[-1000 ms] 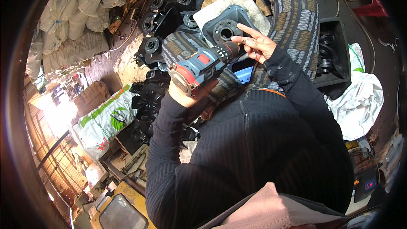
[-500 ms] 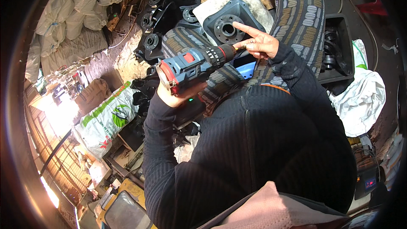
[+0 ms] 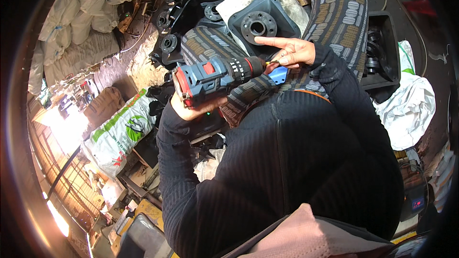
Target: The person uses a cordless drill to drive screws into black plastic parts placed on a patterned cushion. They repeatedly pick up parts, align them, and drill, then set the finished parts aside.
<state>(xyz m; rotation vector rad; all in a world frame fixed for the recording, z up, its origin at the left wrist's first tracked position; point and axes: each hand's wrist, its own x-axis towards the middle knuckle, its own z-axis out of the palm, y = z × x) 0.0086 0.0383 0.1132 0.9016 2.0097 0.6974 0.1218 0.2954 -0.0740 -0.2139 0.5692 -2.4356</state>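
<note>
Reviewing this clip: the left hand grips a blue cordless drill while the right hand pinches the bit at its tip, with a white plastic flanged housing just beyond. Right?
Not quite. The head view shows the flanged housing is dark grey, not white. The left hand grips the blue cordless drill and the right hand pinches the bit.

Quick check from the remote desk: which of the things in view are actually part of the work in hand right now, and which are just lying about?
In use:
- cordless drill, gripped by the left hand
- drill bit tip, pinched by the right hand
- small blue part under the bit
- grey flanged housing just beyond

Lying about:
- black castings
- white sacks
- printed green-and-white bag
- black crate
</note>
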